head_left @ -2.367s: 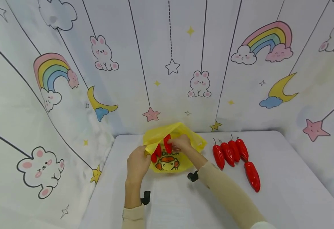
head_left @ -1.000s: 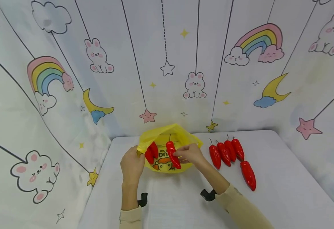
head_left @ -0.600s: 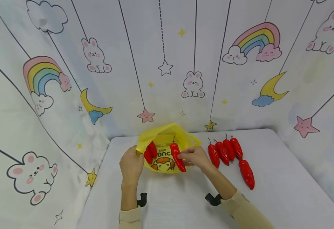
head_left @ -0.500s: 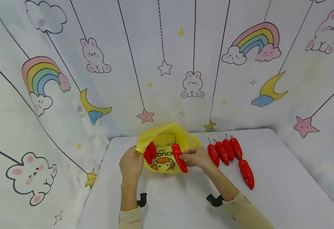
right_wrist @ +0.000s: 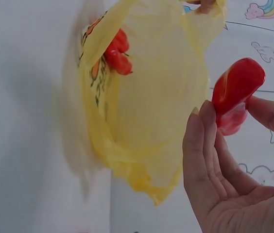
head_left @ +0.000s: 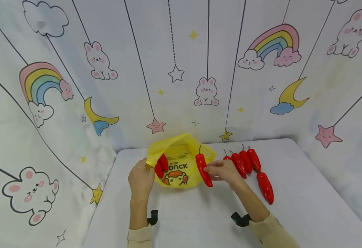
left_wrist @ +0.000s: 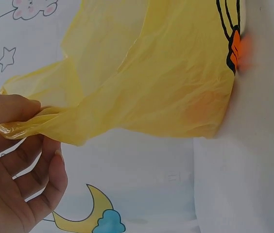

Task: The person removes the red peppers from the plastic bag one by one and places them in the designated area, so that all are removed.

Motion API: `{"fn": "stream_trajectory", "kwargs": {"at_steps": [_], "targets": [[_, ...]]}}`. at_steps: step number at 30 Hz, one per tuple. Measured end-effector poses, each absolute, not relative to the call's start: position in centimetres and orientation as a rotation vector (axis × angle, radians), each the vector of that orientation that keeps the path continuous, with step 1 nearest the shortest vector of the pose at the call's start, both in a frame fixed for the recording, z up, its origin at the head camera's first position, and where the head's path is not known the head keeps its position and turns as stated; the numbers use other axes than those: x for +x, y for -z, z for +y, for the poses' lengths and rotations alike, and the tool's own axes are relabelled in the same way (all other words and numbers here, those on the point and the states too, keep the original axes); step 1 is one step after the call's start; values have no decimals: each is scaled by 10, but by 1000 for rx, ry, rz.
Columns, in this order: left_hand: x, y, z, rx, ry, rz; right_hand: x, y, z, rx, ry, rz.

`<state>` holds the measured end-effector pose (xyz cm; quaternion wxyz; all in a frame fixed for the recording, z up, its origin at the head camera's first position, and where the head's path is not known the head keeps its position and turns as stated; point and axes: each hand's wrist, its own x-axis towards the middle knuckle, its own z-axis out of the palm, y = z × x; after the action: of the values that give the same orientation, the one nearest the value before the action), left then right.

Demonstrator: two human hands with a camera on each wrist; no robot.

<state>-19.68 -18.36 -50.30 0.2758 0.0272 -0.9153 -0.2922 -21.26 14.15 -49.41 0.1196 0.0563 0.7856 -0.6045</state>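
A yellow plastic bag [head_left: 181, 179] with a duck print lies at the back of the table, its mouth facing me. My left hand [head_left: 141, 179] pinches the left edge of its mouth; the left wrist view shows thumb and fingers on the gathered film of the bag [left_wrist: 151, 92]. Inside, at the left, are red peppers [head_left: 161, 166]. My right hand [head_left: 225, 171] pinches another red pepper [head_left: 204, 170] by its side, stem up, in front of the bag's right edge. In the right wrist view this pepper [right_wrist: 237, 85] is between thumb and fingertips, apart from the bag.
Several red peppers [head_left: 245, 162] lie in a row right of the bag, with one more [head_left: 265, 187] in front of them. A printed curtain [head_left: 181, 113] hangs behind the white table [head_left: 187, 220]. Black curved pieces [head_left: 240, 219] show at both wrists.
My right hand has drawn its pepper out of the bag's mouth and moved it rightward. My left hand has kept its grip on the bag's edge. The head view has shifted slightly.
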Motion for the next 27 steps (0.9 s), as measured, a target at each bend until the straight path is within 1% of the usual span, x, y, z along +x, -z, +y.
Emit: {"fn": "stream_trajectory", "kwargs": {"at_steps": [16, 27], "targets": [[-198, 506, -182, 65, 785, -2465, -197, 494, 163, 180, 1783, 2326], [-198, 506, -182, 71, 766, -2475, -179, 498, 184, 222, 1803, 2362]]}}
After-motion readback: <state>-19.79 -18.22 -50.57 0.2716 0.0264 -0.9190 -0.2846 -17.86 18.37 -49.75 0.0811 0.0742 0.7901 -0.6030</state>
